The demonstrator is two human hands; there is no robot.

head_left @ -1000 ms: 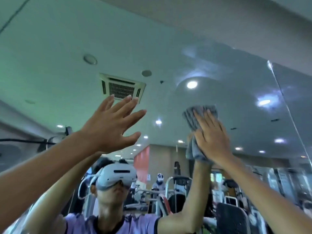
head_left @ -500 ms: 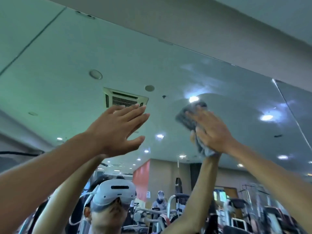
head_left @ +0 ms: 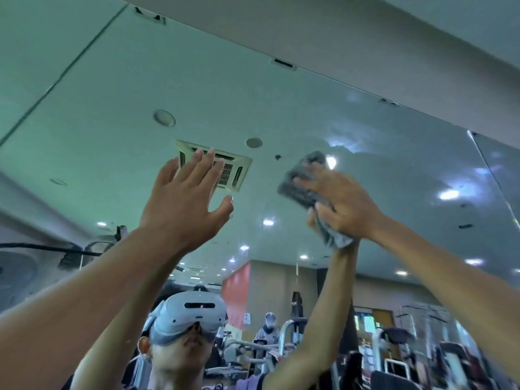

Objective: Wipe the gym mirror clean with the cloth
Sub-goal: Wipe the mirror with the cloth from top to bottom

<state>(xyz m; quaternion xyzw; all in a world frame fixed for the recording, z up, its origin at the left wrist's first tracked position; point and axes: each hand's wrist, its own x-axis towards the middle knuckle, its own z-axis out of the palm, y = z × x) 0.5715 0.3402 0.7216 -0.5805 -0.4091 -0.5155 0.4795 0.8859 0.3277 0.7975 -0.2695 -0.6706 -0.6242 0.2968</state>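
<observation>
Right hand (head_left: 346,204) presses the grey cloth (head_left: 301,181) flat-fingered high on the mirror (head_left: 394,164); left hand (head_left: 183,204) open, fingers spread, alongside: even pressure and overlapping passes should clear those smears (head_left: 347,137) above

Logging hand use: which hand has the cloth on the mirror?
The right hand presses the grey cloth against the mirror; the left hand is bare, fingers straight, holding nothing.

Two hands (head_left: 184,205) (head_left: 347,205), one cloth (head_left: 302,184), one mirror (head_left: 281,108)
</observation>
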